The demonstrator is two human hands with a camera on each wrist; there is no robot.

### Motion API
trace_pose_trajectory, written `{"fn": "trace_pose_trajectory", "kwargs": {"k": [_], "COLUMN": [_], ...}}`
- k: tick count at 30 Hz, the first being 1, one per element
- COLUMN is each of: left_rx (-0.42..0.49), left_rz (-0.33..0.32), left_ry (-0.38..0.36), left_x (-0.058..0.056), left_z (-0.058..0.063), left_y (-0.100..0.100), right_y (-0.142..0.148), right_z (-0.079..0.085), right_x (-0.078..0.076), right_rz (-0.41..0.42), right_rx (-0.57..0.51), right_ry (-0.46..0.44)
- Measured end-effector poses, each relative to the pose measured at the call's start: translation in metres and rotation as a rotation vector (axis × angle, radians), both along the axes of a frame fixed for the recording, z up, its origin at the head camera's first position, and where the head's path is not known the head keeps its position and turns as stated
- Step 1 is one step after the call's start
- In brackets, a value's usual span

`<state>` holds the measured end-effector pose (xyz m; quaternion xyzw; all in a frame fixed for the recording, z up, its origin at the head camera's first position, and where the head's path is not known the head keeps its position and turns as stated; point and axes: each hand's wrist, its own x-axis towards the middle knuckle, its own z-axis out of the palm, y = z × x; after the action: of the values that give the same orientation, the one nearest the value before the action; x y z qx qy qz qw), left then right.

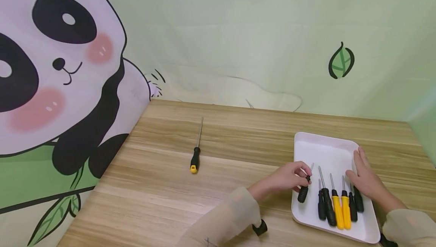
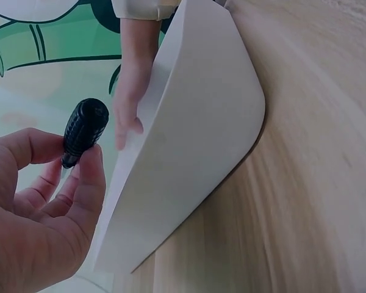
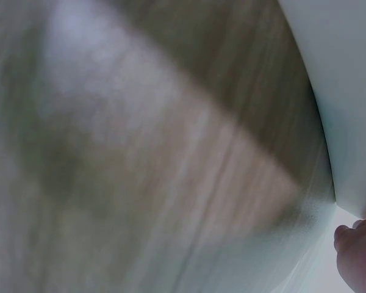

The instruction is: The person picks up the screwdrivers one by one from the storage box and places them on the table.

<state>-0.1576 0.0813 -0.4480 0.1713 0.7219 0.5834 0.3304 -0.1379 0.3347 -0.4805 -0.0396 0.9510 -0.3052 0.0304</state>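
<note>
My left hand (image 1: 289,175) pinches a small screwdriver (image 1: 302,194) by its black ribbed handle, above the left side of a white tray (image 1: 311,146). In the left wrist view, thumb and fingers meet near the handle's shaft end. My right hand (image 1: 368,177) rests at the tray's right rim, fingers fairly straight and the thumb over the inside. Several screwdrivers lie side by side in the tray, among them a long black one (image 1: 328,207), a yellow-handled one (image 1: 337,211) and another yellow one (image 1: 346,210). The rightmost black handle (image 1: 358,199) is partly hidden by the right hand.
A longer screwdriver (image 1: 195,159) with a black and yellow handle lies on the wooden table (image 1: 153,186), left of the tray. Behind the table hangs a green backdrop (image 1: 204,42) with a panda drawing (image 1: 109,99).
</note>
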Motion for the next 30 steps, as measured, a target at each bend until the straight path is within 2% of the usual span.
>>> {"fn": "trace_pose_trajectory", "kwargs": {"k": [6,19,24,30], "left_rx": [0.049,0.128,0.139,0.103], "left_rz": [-0.02,-0.003,0.019,0.043], "left_ry": [-0.027,-0.05,-0.055,-0.041], "left_x": [-0.005,-0.011,-0.016,-0.02], "left_z": [0.005,0.004,0.0,-0.005], "left_y": [-0.01,-0.029,-0.036,-0.045], "right_y": [0.0,0.001,0.001,0.0], "right_z": [0.0,-0.003,-0.002,-0.001], "right_x": [0.001,0.001,0.001,0.001], "right_rz": [-0.002,-0.005,-0.003,0.006], "right_rx": [0.0,0.003,0.001,-0.012], "right_ry": [-0.001,-0.007,0.003,0.013]}}
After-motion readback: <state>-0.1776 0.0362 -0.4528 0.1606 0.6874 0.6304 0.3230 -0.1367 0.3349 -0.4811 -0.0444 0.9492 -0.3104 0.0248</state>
